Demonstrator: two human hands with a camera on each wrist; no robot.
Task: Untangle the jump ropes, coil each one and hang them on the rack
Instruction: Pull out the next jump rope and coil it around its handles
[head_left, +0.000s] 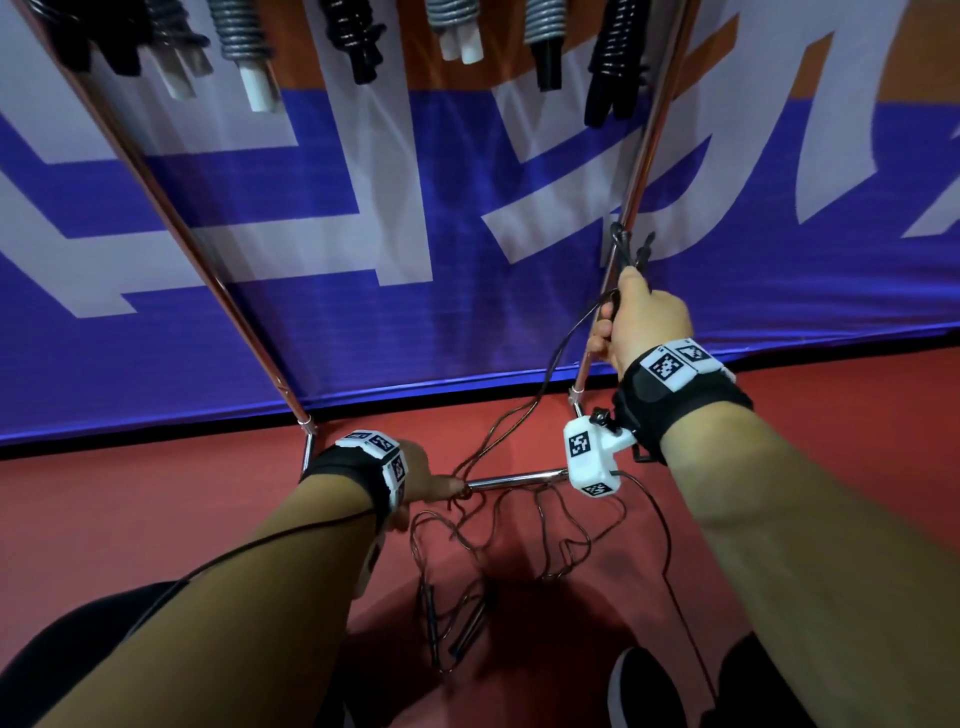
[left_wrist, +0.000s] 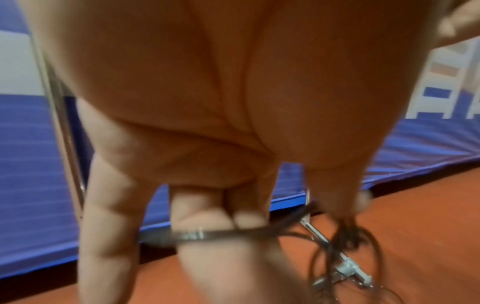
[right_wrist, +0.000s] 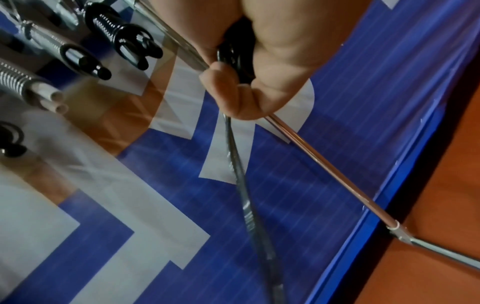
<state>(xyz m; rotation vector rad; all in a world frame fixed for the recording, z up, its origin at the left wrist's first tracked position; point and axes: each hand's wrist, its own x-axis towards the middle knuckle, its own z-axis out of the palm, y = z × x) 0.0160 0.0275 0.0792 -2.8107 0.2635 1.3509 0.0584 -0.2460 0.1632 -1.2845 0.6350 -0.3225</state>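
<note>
A thin dark jump rope cord (head_left: 524, 525) lies tangled on the red floor around the rack's chrome base bar (head_left: 514, 479). My right hand (head_left: 639, 317) is raised beside the rack's right pole (head_left: 636, 171) and grips the rope's black handles (right_wrist: 233, 59); two strands of cord (right_wrist: 241, 185) hang down from it. My left hand (head_left: 441, 486) is low at the base bar and pinches the cord (left_wrist: 197, 234) across its curled fingers (left_wrist: 244, 220), next to a knot of loops (left_wrist: 348, 236). Another pair of black handles (head_left: 452, 629) lies on the floor nearer to me.
Several coiled ropes (head_left: 363, 36) in black, grey and white hang along the top of the rack. A blue, white and orange padded banner (head_left: 363, 234) stands right behind it. The left pole (head_left: 171, 218) slants down to the floor. My shoe (head_left: 644, 691) is at the bottom right.
</note>
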